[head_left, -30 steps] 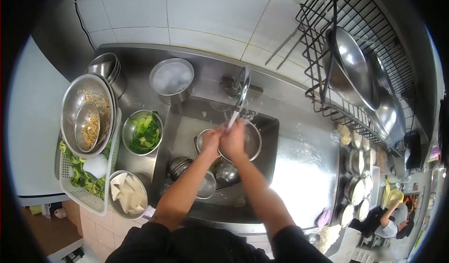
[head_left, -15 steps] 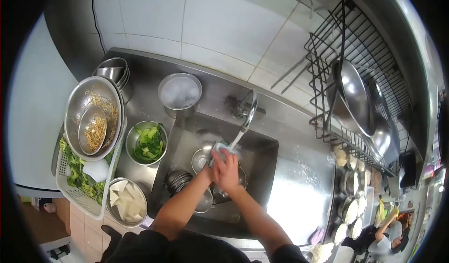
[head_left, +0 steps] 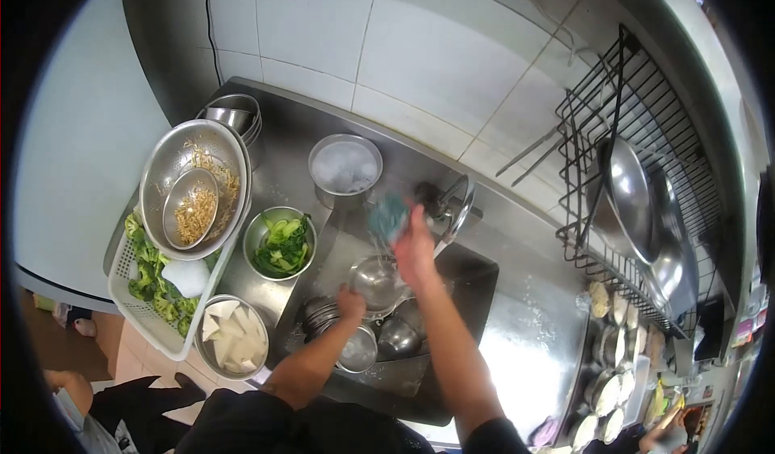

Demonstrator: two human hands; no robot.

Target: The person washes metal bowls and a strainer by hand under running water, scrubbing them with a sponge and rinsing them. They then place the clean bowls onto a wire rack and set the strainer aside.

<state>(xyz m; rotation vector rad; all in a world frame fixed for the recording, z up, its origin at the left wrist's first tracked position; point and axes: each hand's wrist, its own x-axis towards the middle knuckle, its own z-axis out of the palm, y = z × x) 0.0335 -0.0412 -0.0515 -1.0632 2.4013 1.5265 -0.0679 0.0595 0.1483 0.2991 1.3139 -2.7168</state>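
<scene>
Sink (head_left: 467, 309) in the middle. Black wire rack (head_left: 666, 107) up beyond sink's right side, steel pans in it. White basket (head_left: 153, 330) left of sink: broccoli (head_left: 145, 280) inside, steel colander (head_left: 156, 188) over its back end. Steel pot (head_left: 331, 199), white contents, at sink's back-left corner. 2 bowls along sink's left side: leafy greens (head_left: 282, 242) in the farther, white slabs (head_left: 234, 338) in the nearer. Washed-over steel bowl (head_left: 376, 283) in sink, toward its back. Right hand (head_left: 416, 248) above sink's back part, motion-blurred, fingers closed round teal scrubber (head_left: 390, 217). Left hand (head_left: 350, 303) over sink's left half, fingers curled at that bowl's rim; can't tell if gripping.
</scene>
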